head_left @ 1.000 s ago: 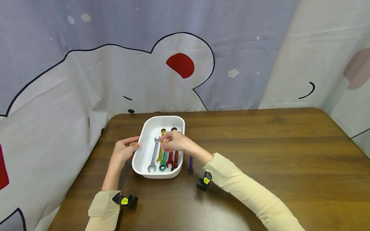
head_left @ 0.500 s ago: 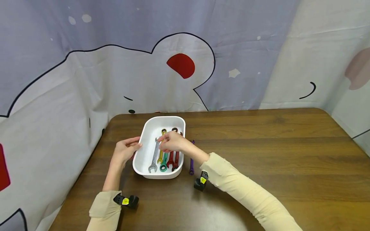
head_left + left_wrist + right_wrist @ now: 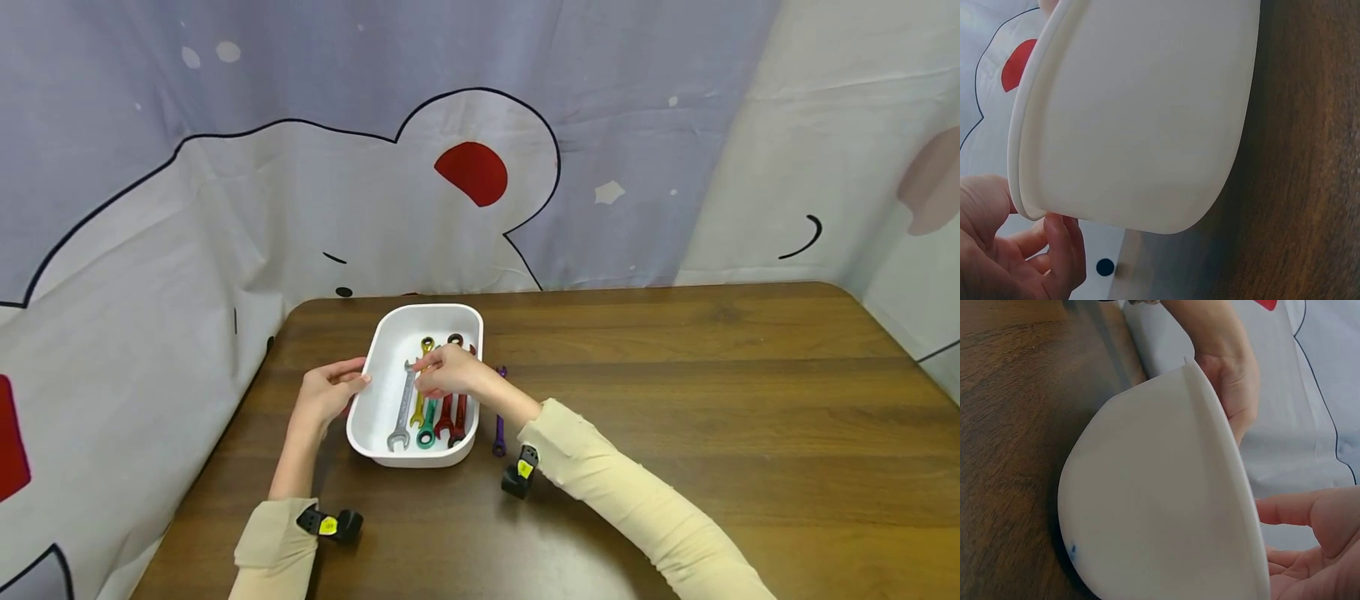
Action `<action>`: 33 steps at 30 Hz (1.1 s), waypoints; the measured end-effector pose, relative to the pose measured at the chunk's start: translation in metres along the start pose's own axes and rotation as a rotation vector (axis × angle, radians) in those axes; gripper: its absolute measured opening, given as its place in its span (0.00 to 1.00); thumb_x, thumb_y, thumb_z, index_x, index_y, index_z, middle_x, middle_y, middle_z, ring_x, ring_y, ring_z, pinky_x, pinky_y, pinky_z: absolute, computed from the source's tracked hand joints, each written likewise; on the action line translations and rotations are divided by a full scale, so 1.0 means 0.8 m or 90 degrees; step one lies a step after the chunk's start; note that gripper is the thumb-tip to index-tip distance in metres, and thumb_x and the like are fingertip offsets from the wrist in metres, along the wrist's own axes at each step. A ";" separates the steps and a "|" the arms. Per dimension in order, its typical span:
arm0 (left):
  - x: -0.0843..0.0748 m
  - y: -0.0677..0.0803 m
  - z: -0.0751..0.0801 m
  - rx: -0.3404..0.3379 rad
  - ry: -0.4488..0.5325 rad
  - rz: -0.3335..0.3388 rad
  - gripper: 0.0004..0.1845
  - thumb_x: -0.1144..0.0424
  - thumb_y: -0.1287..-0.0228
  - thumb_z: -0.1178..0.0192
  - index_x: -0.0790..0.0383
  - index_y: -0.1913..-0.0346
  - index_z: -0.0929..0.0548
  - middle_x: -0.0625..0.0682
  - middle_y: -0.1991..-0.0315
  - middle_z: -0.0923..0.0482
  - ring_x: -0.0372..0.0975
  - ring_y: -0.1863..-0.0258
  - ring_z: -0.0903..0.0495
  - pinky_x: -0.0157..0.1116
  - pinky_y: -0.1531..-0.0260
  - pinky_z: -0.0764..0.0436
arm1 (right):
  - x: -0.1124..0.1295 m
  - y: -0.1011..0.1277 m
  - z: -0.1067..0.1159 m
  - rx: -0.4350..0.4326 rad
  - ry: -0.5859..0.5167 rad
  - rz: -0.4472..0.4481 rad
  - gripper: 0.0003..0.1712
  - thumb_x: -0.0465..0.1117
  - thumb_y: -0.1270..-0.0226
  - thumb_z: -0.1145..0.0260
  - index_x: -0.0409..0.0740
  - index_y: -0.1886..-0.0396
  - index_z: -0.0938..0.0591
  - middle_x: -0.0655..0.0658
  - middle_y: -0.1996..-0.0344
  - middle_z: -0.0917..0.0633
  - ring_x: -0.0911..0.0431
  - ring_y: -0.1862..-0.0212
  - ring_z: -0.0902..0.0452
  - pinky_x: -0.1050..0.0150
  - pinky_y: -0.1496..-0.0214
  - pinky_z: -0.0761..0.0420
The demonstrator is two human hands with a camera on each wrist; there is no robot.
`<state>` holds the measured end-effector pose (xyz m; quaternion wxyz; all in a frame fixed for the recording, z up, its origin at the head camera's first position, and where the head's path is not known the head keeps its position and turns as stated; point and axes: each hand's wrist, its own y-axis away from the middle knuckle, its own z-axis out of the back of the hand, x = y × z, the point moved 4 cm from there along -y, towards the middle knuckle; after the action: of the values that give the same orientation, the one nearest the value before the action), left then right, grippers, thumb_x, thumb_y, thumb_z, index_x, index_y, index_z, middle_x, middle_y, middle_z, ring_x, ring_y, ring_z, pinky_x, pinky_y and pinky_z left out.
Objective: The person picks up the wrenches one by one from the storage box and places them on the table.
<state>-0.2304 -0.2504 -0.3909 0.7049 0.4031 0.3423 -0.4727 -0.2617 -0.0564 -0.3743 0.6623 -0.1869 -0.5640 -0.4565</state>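
Steadying the tray (image 3: 375,392) matters here: the left hand (image 3: 326,392) grips its left rim, fingers curled round the edge, on the bench (image 3: 675,400). Inside lie the wrenches (image 3: 431,408), side by side. The right hand (image 3: 450,372) hovers over them, fingertips pinched on or near one; which, I cannot tell. A purple wrench (image 3: 499,412) lies outside, just right of the tray. Best to lift straight up, clear of the neighbours.
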 end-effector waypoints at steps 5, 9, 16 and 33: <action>0.002 -0.001 0.001 0.001 0.006 -0.001 0.24 0.63 0.35 0.39 0.65 0.37 0.25 0.61 0.47 0.20 0.31 0.67 0.21 0.32 0.69 0.21 | -0.001 -0.004 -0.004 0.008 -0.023 -0.012 0.22 0.30 0.36 0.38 0.28 0.42 0.24 0.32 0.56 0.15 0.44 0.55 0.16 0.64 0.56 0.17; 0.003 -0.001 0.001 -0.008 0.012 0.002 0.24 0.63 0.36 0.38 0.64 0.38 0.24 0.60 0.49 0.18 0.33 0.66 0.20 0.34 0.69 0.20 | -0.001 -0.006 -0.007 0.003 -0.016 -0.018 0.22 0.30 0.36 0.38 0.29 0.42 0.24 0.33 0.56 0.15 0.45 0.54 0.16 0.64 0.56 0.17; 0.002 0.000 0.000 -0.001 0.005 -0.003 0.24 0.63 0.35 0.39 0.64 0.37 0.25 0.62 0.46 0.21 0.32 0.66 0.21 0.32 0.68 0.20 | -0.002 -0.013 -0.010 0.002 -0.020 -0.025 0.22 0.30 0.36 0.37 0.29 0.43 0.23 0.32 0.57 0.15 0.47 0.56 0.15 0.63 0.54 0.17; 0.004 -0.003 0.000 -0.003 0.011 -0.006 0.24 0.63 0.35 0.39 0.65 0.37 0.25 0.61 0.48 0.19 0.30 0.67 0.22 0.29 0.70 0.22 | -0.009 -0.023 -0.015 0.005 0.020 -0.028 0.23 0.31 0.39 0.36 0.29 0.43 0.23 0.33 0.53 0.16 0.48 0.54 0.16 0.63 0.52 0.17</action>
<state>-0.2319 -0.2524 -0.3941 0.7006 0.4038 0.3517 -0.4715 -0.2693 -0.0719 -0.3895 0.6615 -0.1651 -0.5592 -0.4717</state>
